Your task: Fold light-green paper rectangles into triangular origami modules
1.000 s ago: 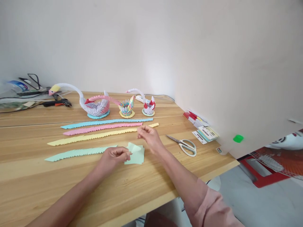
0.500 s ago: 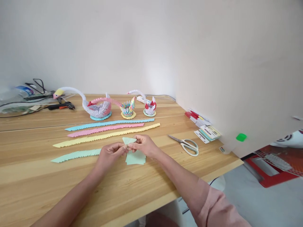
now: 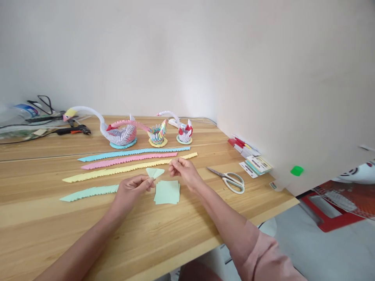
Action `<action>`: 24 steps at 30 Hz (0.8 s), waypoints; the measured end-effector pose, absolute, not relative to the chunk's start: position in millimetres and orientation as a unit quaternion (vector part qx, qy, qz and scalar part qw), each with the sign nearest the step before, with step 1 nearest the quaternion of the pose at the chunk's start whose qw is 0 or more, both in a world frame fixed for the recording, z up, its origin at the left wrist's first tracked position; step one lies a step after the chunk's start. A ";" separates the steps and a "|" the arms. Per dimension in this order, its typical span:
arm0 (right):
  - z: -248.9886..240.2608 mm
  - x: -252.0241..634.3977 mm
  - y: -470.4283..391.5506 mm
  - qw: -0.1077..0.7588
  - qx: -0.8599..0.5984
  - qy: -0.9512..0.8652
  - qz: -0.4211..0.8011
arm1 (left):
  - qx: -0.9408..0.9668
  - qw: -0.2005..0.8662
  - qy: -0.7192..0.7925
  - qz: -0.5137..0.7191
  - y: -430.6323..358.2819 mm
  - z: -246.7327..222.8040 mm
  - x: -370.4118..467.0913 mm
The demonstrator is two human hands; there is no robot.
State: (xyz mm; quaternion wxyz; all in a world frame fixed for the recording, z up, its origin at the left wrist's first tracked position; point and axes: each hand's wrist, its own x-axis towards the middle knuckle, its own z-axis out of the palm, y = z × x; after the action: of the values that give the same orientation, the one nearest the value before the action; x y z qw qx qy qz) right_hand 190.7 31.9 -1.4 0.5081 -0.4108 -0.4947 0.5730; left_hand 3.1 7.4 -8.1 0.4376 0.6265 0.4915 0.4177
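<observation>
Folded paper [image 3: 156, 173]: pale green, triangular, wide edge at twelve o'clock | left hand [image 3: 135, 187], at seven, pinches its tip | right hand [image 3: 184, 170], at three, closed

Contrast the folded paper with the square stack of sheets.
The folded paper looks smaller and tapered; the square stack is broader and flat. The left hand holds the folded paper, while the square stack lies on the table. Both are pale green.

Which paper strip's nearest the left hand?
The green strip: the left hand hides one end. The blue strip, pink strip and yellow strip lie farther back.
</observation>
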 end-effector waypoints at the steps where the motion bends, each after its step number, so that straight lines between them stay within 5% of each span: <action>1: -1.1 190.6 31.8 0.507 -0.406 -0.502 0.571 | 0.628 0.437 0.494 0.413 6.7 -7.6 3.5; 9: -3.2 177.4 20.2 0.435 -0.424 -0.681 0.409 | 0.660 0.421 0.483 0.392 7.7 -12.5 3.5; 15: 0.7 180.9 17.4 0.455 -0.344 -0.784 0.244 | 0.598 0.578 0.411 0.373 8.7 -4.3 -2.0; 24: 0.6 177.9 15.5 0.442 -0.349 -0.769 0.303 | 0.546 0.623 0.390 0.402 8.6 -4.5 -0.2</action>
State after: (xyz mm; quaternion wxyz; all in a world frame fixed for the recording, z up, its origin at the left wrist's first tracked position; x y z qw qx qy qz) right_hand 177.9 15.5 0.6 0.4422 -0.3488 -0.7686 0.3033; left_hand -0.2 8.6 -4.5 0.6228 0.5457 0.3905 0.4022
